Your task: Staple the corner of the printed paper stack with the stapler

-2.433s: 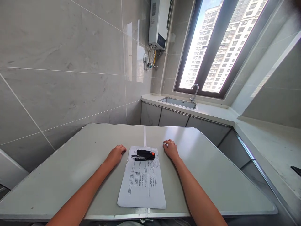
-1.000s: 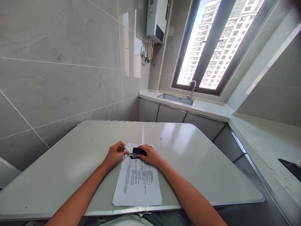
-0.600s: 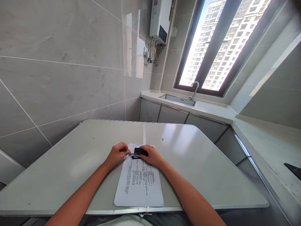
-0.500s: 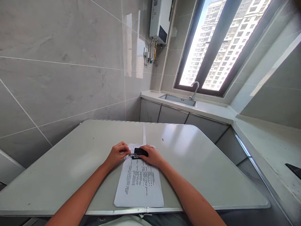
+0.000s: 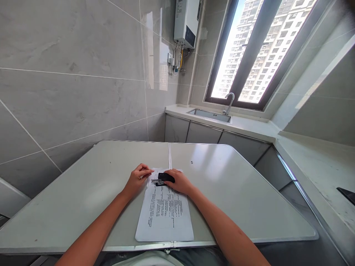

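Observation:
A black stapler (image 5: 165,177) lies across the upper part of a printed sheet of paper (image 5: 163,225), its metal staple channel (image 5: 155,181) sticking out to the left. My right hand (image 5: 177,181) is closed around the stapler's right end. Close to the channel's left tip, my left hand (image 5: 140,175) is in a loose pinch, thumb and index finger near each other. Anything between those fingertips is too small to make out. The paper lies flat on the white table (image 5: 83,207), over its centre seam.
Tiny dark bits (image 5: 191,162) lie on the table to the right of the paper. Beyond the table stand a counter with a sink (image 5: 210,115) and a faucet (image 5: 229,103). A water heater (image 5: 187,24) hangs on the wall. A dark flat object (image 5: 346,195) rests on the right counter.
My left fingertips have moved slightly up and away from the metal channel's tip, which now shows more. My right hand keeps its hold on the stapler.

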`<action>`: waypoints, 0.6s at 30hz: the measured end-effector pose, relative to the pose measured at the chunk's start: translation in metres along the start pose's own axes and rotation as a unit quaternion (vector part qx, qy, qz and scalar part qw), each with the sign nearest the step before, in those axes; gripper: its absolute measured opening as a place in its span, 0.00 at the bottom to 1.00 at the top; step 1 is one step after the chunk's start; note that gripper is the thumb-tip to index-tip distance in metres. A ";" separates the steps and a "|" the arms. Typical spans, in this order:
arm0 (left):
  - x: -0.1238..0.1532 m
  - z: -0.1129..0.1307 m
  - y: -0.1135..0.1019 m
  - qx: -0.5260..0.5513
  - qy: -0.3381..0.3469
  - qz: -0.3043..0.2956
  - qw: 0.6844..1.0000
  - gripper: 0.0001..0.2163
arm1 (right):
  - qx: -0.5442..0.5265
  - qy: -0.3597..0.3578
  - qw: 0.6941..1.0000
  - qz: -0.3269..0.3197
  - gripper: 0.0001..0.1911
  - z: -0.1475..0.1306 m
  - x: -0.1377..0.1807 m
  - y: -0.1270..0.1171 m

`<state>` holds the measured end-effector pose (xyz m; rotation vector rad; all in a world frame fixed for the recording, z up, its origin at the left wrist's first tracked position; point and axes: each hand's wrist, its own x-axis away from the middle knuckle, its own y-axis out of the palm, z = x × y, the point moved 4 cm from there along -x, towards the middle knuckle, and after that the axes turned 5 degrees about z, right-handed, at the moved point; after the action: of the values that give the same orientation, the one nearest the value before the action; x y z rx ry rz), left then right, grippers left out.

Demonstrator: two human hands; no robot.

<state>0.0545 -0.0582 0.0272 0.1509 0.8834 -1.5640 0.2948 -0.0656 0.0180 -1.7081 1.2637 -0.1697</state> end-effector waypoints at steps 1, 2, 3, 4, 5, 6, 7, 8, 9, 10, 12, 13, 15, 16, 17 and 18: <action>0.000 0.001 0.000 0.009 -0.007 -0.002 1.000 0.12 | -0.001 -0.001 1.000 0.000 0.17 0.000 0.000 0.000; 0.000 0.002 0.001 0.020 -0.020 -0.003 1.000 0.13 | -0.003 -0.002 1.000 0.001 0.17 0.000 0.000 0.000; 0.000 0.003 0.001 0.032 -0.036 -0.002 0.999 0.14 | -0.005 -0.004 1.000 0.002 0.18 0.000 0.000 0.000; 0.000 0.003 0.001 0.042 -0.052 0.000 0.998 0.14 | -0.007 -0.005 1.000 0.003 0.18 0.000 0.000 0.000; 0.000 0.003 0.002 0.047 -0.064 0.000 0.997 0.14 | -0.008 -0.006 1.000 0.004 0.18 0.000 0.001 0.000; -0.001 0.003 0.002 0.047 -0.071 -0.001 0.996 0.12 | -0.009 -0.005 1.000 0.005 0.17 0.000 0.001 0.000; -0.001 0.003 0.003 0.045 -0.073 -0.006 0.996 0.11 | -0.009 -0.004 1.000 0.005 0.17 0.000 0.001 0.000; -0.001 0.003 0.004 0.042 -0.072 -0.011 0.996 0.10 | -0.009 -0.003 1.000 0.005 0.17 -0.001 0.001 0.000; -0.001 0.003 0.004 0.041 -0.069 -0.018 0.997 0.10 | -0.009 -0.002 1.000 0.005 0.17 -0.001 0.002 -0.001; -0.001 0.002 0.005 0.044 -0.067 -0.023 0.997 0.10 | -0.009 -0.001 1.000 0.004 0.17 -0.002 0.002 -0.001; 0.000 0.001 0.006 0.056 -0.067 -0.029 0.996 0.10 | -0.010 0.001 1.000 0.002 0.17 -0.003 0.002 -0.002; 0.000 0.000 0.006 0.059 -0.068 -0.034 0.995 0.10 | -0.009 0.001 1.000 0.002 0.17 -0.003 0.002 -0.002; 0.001 -0.001 0.008 0.056 -0.072 -0.046 0.995 0.10 | -0.008 0.003 1.000 0.003 0.18 -0.004 0.002 -0.002; 0.001 -0.001 0.010 0.051 -0.076 -0.052 0.995 0.10 | -0.007 0.004 1.000 0.004 0.18 -0.003 0.001 -0.001; 0.002 -0.002 0.011 0.044 -0.080 -0.056 0.994 0.10 | -0.007 0.004 1.000 0.003 0.18 -0.003 0.001 -0.001; 0.002 -0.002 0.013 0.038 -0.085 -0.058 0.994 0.10 | -0.007 0.004 1.000 0.003 0.18 -0.003 0.001 0.000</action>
<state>0.0647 -0.0578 0.0184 0.0207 0.7107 -1.6927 0.2936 -0.0684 0.0194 -1.7168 1.2773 -0.1656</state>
